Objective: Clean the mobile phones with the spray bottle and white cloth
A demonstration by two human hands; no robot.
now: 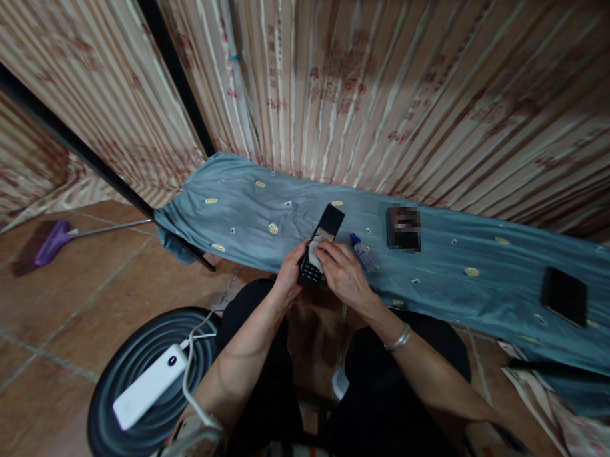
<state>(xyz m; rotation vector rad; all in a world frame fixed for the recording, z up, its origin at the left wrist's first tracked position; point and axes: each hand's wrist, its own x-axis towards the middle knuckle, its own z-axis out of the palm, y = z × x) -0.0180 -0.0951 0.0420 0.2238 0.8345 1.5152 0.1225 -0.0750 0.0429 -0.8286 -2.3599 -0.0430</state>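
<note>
Stool (140,367) w/ white power bank (149,395) at 8 o'clock, bare tile floor (62,317) around it. Left hand (289,276) clamped on black phone (319,244) at blue cloth's (244,210) near edge; right hand (342,270) presses white pad (316,251) on it. Small bottle (362,252) just beside at 2 o'clock, dark tablet (563,296) well apart at 3. Curtain (405,85) closes off 12; broom (50,243) at 10.

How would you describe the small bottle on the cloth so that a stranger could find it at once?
Start at the blue-grey cloth spread below the striped curtain. Just right of the right hand, the small bottle lies on its side. Its blue cap and clear body set it apart from the flat black things nearby.
</note>
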